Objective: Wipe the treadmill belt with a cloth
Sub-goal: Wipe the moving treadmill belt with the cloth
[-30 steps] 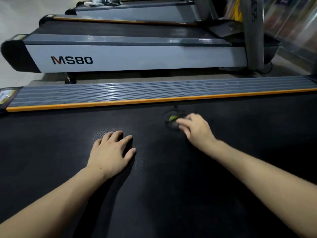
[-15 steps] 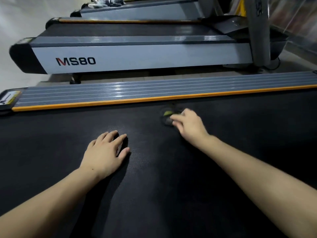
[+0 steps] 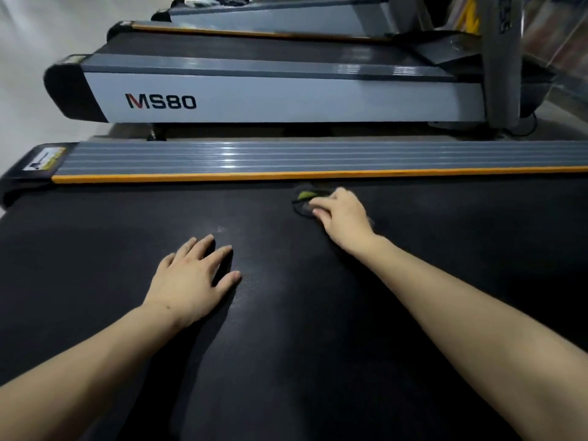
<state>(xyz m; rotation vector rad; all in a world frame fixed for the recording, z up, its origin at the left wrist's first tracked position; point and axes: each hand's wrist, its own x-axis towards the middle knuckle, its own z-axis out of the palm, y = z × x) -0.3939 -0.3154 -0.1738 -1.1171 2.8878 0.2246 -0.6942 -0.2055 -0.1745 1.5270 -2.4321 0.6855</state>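
The right hand (image 3: pixel 342 214), grasping the dark cloth (image 3: pixel 304 205), is sliding it toward the belt's (image 3: pixel 95 249) far edge. The left hand (image 3: pixel 194 278) is staying flat, released, so wiping is continuing.

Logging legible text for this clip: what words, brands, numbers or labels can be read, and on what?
"MS80": on the side panel of the neighbouring treadmill.
Sticker on the near treadmill's rear end cap: print too small to read.
Lettering on the upright post at top right: blurred, unreadable.
Nothing else legible.

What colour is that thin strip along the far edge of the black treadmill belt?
Orange: the thin strip runs between the black treadmill belt and the ribbed grey side rail, seen in the head view.
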